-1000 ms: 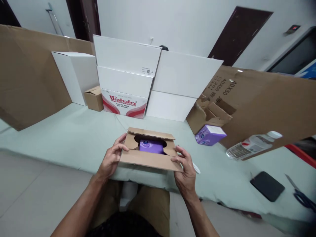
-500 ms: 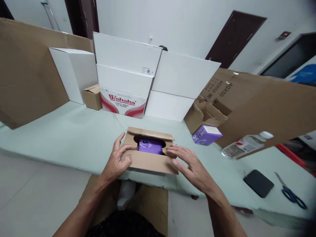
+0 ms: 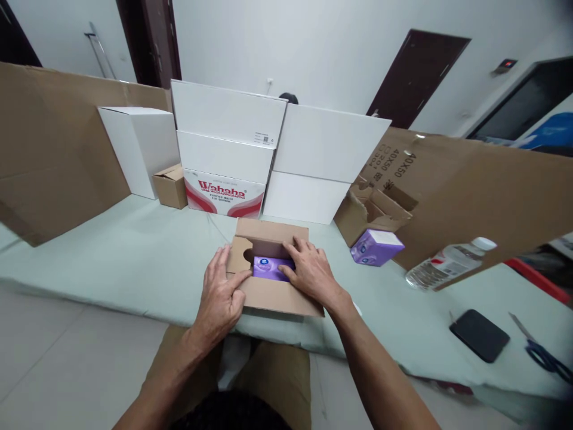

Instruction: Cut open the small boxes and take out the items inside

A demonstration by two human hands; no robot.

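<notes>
A small brown cardboard box (image 3: pixel 273 295) stands at the table's near edge with its top flaps open. Inside lies a purple tissue pack (image 3: pixel 267 269), its right part covered by a hand. My left hand (image 3: pixel 221 295) grips the box's left end, index finger stretched along the left flap (image 3: pixel 239 254) with its rounded cut-out. Over the right end spreads my right hand (image 3: pixel 311 269), fingers apart at the back rim and thumb at the pack. It hides the right flap.
Behind stand white cartons (image 3: pixel 224 194) and a small brown box (image 3: pixel 171 186). To the right are a torn open box (image 3: pixel 353 209), another purple pack (image 3: pixel 376 246), a water bottle (image 3: pixel 450 263), a black flat object (image 3: pixel 480 334) and scissors (image 3: pixel 541 355). Cardboard panels (image 3: pixel 58 149) flank the table.
The back flap has swung further open and the left flap now stands outward. My right hand has moved left and inward over the box, its thumb now at the purple pack.
</notes>
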